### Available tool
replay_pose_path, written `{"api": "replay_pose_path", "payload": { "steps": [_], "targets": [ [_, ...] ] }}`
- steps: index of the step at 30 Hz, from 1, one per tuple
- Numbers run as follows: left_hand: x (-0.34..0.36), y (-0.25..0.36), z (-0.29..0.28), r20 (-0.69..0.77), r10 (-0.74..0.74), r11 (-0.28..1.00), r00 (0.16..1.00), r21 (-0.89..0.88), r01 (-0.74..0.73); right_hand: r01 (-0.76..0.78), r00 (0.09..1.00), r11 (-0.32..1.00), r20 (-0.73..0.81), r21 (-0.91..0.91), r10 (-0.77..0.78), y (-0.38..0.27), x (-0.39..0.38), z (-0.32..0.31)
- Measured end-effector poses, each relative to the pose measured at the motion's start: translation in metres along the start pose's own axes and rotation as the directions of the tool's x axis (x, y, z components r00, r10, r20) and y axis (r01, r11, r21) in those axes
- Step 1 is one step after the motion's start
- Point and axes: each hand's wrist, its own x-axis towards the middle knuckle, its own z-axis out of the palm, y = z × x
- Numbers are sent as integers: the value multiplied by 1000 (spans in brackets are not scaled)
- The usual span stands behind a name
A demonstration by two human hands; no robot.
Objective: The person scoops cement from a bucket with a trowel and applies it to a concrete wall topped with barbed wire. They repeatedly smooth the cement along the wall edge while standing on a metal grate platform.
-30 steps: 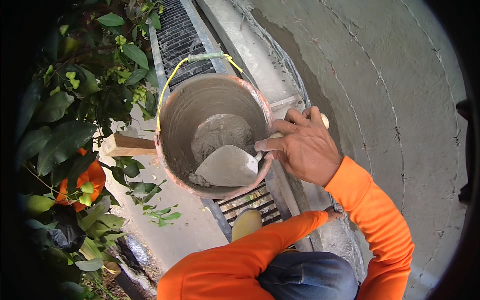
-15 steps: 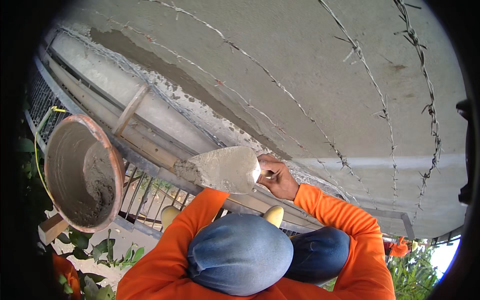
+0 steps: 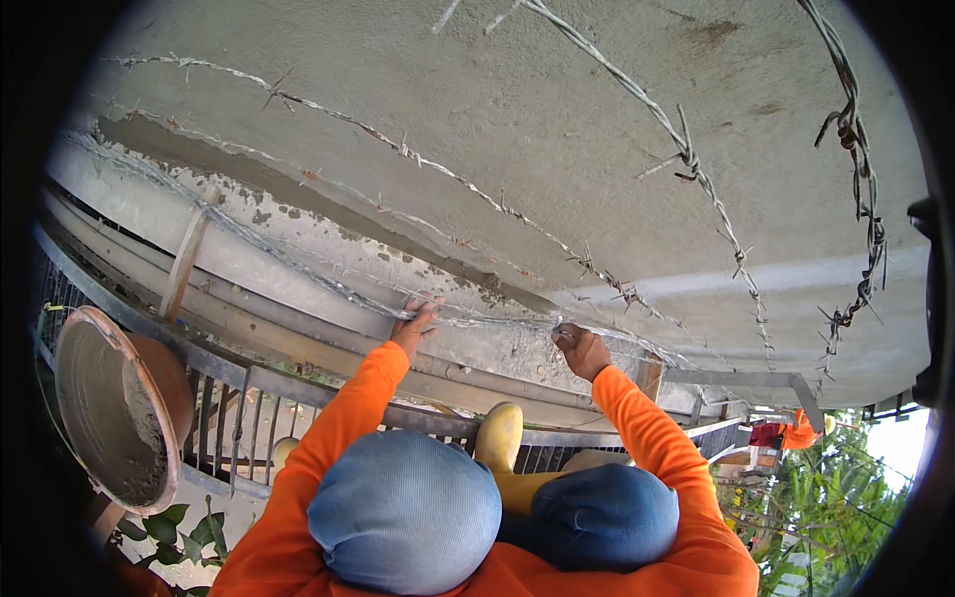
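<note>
My left hand reaches to the lowest bundle of barbed wire, its fingers apart and against the strands. Farther right, my right hand is closed on the same run of barbed wire, with thumb and fingertips pinched together. Behind the wires rises a grey plastered wall, with a darker damp mortar band along its lower part. Neither hand holds the trowel. A flat greyish shape shows beside my boot, but I cannot tell whether it is the trowel.
A mortar-smeared bucket hangs at the left by a metal railing. More barbed wire crosses in front of the wall. My yellow boot is by the railing. A bent metal bar juts out at right; another person is farther off.
The mortar-covered trowel has left my right hand. Both hands have moved out to the wire, the left one coming into view. The bucket now appears farther left in view.
</note>
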Motion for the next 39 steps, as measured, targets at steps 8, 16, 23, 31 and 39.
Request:
{"api": "replay_pose_path", "payload": {
  "steps": [8,16,23,31,39],
  "targets": [
    [-1,-1,-1,-7,-30,999,1000,-15,29,-16,995,998,93,-61,22,-15,54,-9],
    [-4,8,7,-23,-31,997,999,-71,30,-87,994,990,54,-107,93,-1,22,-9],
    [-5,2,6,-97,-84,989,992,-129,71,80,995,996,65,-27,-78,-8,45,-19],
    [-1,3,5,0,-38,998,999,-59,38,0,1000,989,6,-147,1,-29,33,5],
    [-5,-1,5,-47,-39,995,998,-93,35,213,971,977,-110,7,-211,-15,22,-5]
  ]
}}
